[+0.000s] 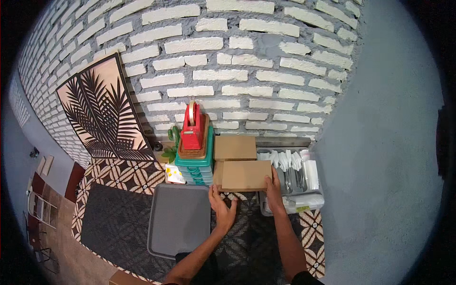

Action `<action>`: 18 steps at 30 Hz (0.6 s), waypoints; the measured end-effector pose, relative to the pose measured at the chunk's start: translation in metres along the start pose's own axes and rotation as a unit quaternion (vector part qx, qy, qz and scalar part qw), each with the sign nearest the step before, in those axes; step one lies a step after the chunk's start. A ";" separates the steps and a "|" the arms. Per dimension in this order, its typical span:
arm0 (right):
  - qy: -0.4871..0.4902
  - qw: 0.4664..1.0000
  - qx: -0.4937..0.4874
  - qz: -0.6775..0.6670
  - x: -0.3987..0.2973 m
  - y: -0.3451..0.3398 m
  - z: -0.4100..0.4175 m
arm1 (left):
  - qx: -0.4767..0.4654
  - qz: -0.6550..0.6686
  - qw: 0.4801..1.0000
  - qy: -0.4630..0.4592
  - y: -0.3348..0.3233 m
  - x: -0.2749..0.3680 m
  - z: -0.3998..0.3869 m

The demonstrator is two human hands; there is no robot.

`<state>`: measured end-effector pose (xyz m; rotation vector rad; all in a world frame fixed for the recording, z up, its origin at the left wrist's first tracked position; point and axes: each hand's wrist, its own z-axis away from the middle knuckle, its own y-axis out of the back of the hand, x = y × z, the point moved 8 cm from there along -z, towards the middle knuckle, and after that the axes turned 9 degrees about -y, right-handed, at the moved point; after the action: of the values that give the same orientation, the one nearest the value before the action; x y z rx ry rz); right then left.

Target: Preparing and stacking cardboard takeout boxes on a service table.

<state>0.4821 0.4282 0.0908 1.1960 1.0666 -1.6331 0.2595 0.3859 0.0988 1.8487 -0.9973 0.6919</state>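
My right hand (pixel 273 192) grips the right end of a flat brown cardboard box (pixel 245 174), with its thumb on top and its fingers along the side. My left hand (pixel 223 212) is by the front left corner of brown cardboard (pixel 218 174), thumb and fingers spread apart; whether the fingertips touch it I cannot tell. Behind the held box is another brown cardboard box (pixel 235 148), against the wall side. A grey tray (pixel 180 221) lies flat just left of my left hand.
A red tape dispenser (pixel 192 133) sits on a wooden tray (pixel 203 146) atop a teal-lidded drawer unit (pixel 194 162). At right, a grey compartment organizer (pixel 290 190) holds packaged cutlery (pixel 288 160). A framed leaf picture (pixel 105 114) leans on the brick wall (pixel 235 74).
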 end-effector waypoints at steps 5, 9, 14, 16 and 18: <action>-0.008 0.997 0.035 0.066 0.002 -0.020 -0.020 | -0.035 0.097 0.993 0.063 -0.029 -0.039 -0.007; -0.006 0.993 0.041 0.110 0.008 -0.026 -0.034 | -0.011 0.087 0.994 0.062 -0.024 -0.034 -0.020; -0.007 0.990 0.035 0.140 0.020 -0.037 -0.046 | 0.004 0.067 0.996 0.064 -0.021 -0.046 -0.024; 0.009 0.988 0.031 0.149 0.022 -0.038 -0.050 | 0.007 0.059 0.996 0.067 -0.020 -0.047 -0.027; 0.017 0.989 0.015 0.149 0.027 -0.037 -0.056 | -0.012 0.059 0.995 0.077 -0.020 -0.049 -0.027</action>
<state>0.4565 0.4885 0.0601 1.3363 0.8397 -1.4048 0.2501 0.4330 0.0637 1.6974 -1.0149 0.8765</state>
